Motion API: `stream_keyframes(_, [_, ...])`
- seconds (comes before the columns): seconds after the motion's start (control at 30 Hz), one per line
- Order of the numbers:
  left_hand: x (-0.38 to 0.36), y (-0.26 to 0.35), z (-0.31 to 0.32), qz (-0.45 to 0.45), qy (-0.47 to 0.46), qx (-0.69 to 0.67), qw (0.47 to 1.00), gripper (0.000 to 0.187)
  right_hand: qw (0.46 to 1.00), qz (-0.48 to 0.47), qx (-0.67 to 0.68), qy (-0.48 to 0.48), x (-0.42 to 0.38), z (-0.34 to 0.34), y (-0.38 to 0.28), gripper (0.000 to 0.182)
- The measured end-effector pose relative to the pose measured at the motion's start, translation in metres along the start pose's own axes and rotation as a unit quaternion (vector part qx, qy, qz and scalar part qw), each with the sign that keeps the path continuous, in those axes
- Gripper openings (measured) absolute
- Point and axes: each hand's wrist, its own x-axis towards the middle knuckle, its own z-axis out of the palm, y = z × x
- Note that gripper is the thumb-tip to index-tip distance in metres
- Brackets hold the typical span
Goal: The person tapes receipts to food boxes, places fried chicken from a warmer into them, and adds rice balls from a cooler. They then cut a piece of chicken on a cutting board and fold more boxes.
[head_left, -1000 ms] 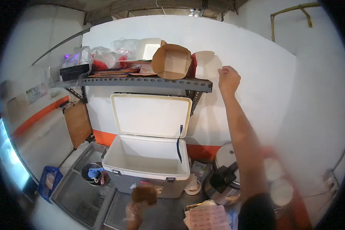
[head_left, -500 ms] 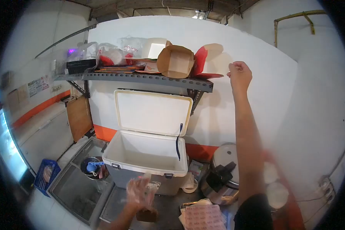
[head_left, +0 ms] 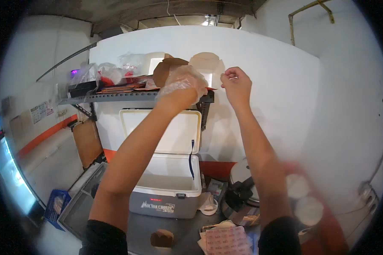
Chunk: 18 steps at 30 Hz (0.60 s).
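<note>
My left hand, in a clear plastic glove, reaches up to the shelf's right end. It overlaps a brown cardboard box, and its fingers are hidden behind the back of the hand. Beside it stands an open paper food box, pale inside. My bare right hand has its fingers pinched together at that box's right edge. A small brown open carton rests on the dark counter below.
Plastic bags and flat cartons lie on the grey metal shelf. Beneath it, a cooler stands with its lid up. To its right are a metal pot, a tape roll and printed paper sheets.
My left hand has risen from above the counter to the shelf. The paper food box now shows its pale inside instead of its red side. My view has shifted slightly.
</note>
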Motion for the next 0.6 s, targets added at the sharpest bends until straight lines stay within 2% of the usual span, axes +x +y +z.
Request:
stream_keyframes(0.03, [0.004, 0.001, -0.004, -0.046, -0.027, -0.028, 0.998, 0.018, 1.000, -0.005, 0.003, 0.001, -0.001, 0.000, 0.001, 0.016])
stream_keyframes(0.07, [0.009, -0.001, -0.003, -0.041, -0.026, -0.027, 0.998, 0.018, 1.000, -0.012, 0.007, 0.003, -0.001, 0.000, 0.002, 0.017])
stream_keyframes(0.1, [0.012, -0.005, -0.001, -0.004, -0.030, 0.019, 0.999, 0.016, 0.999, 0.006, 0.049, -0.020, -0.003, 0.000, 0.003, 0.024])
stream_keyframes(0.13, [0.015, -0.011, 0.005, 0.033, -0.035, 0.064, 0.997, 0.015, 0.999, 0.007, 0.050, -0.016, -0.007, 0.001, 0.004, 0.024])
stream_keyframes(0.17, [0.016, -0.016, 0.020, -0.014, 0.034, 0.030, 0.999, 0.013, 0.999, -0.020, 0.026, -0.036, -0.011, 0.004, 0.005, 0.037])
stream_keyframes(0.2, [0.019, -0.021, 0.035, -0.013, 0.032, 0.032, 0.999, 0.013, 0.997, -0.047, 0.004, -0.057, -0.015, 0.005, 0.005, 0.049])
stream_keyframes(0.23, [0.019, -0.017, 0.034, 0.000, 0.053, 0.034, 0.998, 0.013, 0.996, -0.030, -0.013, -0.086, -0.017, 0.008, 0.010, 0.066])
stream_keyframes(0.3, [0.017, -0.014, 0.029, 0.013, 0.073, 0.041, 0.996, 0.014, 0.997, -0.024, 0.018, -0.070, -0.020, 0.020, 0.019, 0.066])
stream_keyframes(0.37, [0.015, -0.012, 0.028, 0.064, 0.127, 0.075, 0.987, 0.017, 0.997, -0.016, 0.047, -0.053, -0.025, 0.027, 0.019, 0.066])
stream_keyframes(0.47, [0.021, -0.012, 0.030, 0.076, 0.091, 0.078, 0.990, 0.021, 0.998, -0.017, 0.042, -0.040, -0.025, 0.035, 0.028, 0.066])
stream_keyframes(0.57, [0.029, -0.017, 0.037, 0.087, 0.068, 0.085, 0.990, 0.019, 0.999, -0.015, 0.046, -0.020, -0.021, 0.041, 0.036, 0.073])
stream_keyframes(0.6, [0.029, -0.018, 0.040, 0.089, 0.067, 0.084, 0.990, 0.019, 0.994, 0.023, 0.095, -0.053, -0.021, 0.039, 0.035, 0.077])
